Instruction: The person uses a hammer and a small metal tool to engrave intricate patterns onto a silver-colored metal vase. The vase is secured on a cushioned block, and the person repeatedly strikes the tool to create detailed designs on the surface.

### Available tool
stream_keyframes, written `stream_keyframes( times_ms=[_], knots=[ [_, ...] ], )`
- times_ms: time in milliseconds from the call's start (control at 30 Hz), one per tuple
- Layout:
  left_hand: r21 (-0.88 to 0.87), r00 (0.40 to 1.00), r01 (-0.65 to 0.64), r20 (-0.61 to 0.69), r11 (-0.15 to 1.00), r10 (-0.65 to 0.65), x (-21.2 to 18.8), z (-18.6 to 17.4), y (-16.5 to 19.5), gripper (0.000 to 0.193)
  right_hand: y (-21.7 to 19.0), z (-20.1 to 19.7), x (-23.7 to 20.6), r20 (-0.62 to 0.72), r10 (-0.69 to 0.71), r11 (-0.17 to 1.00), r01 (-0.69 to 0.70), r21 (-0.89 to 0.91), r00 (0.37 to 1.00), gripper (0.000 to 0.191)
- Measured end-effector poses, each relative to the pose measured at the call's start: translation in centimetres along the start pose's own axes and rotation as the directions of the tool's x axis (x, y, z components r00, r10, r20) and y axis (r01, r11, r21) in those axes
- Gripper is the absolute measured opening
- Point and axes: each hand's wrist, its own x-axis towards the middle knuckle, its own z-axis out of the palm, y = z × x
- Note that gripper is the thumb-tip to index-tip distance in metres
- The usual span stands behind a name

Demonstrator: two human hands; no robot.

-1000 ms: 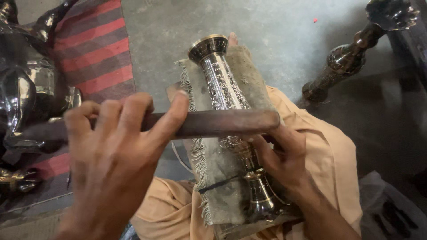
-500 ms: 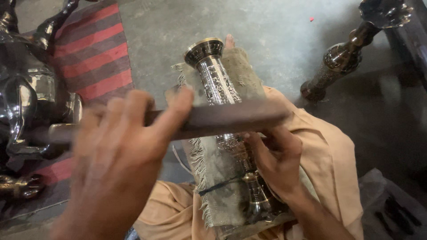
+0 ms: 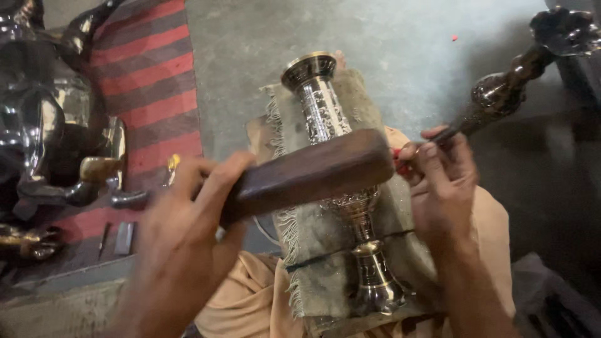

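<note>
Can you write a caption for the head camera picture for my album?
Left hand holds a wooden mallet over an engraved metal vase on cloth; right hand grips a thin tool.

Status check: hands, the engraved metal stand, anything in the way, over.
Left hand grips wooden mallet, raised over engraved metal stand. Right hand pinches a small tool beside it. Stand lies on frayed cloth across lap. Nothing blocking.

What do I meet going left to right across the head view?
Shiny metal vessels → striped red rug → left hand → wooden mallet → right hand → dark metal stand.
</note>
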Motion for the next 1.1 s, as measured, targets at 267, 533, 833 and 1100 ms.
stream_keyframes(
  times_ms=[267, 533, 833, 1100],
  knots=[
    [-0.931, 0.878, 0.152, -0.026, 0.331, -0.478, -6.0, 12.6, 1.0, 0.053, -2.3, 3.0, 2.6, 0.520, 0.294, 0.766, 0.128, -0.630, 0.802, 0.024],
    [-0.908, 0.720, 0.371, 0.147, 0.197, -0.679, -9.5, 13.1, 0.1, 0.051, -2.5, 7.7, 5.0, 0.648, 0.588, 0.532, 0.371, -0.761, 0.485, 0.044],
    [-0.733, 0.787, 0.461, 0.078, 0.500, -0.612, -10.4, 11.3, -0.4, 0.063, -1.8, 8.5, 5.3, 0.743, 0.581, 0.539, 0.527, -0.657, 0.331, 0.038],
    [-0.648, 0.735, 0.409, -0.183, 0.643, -0.653, -9.3, 10.9, -1.1, 0.057, -1.5, 8.1, 5.8, 0.783, 0.558, 0.600, 0.518, -0.610, 0.276, 0.037]
  ],
)
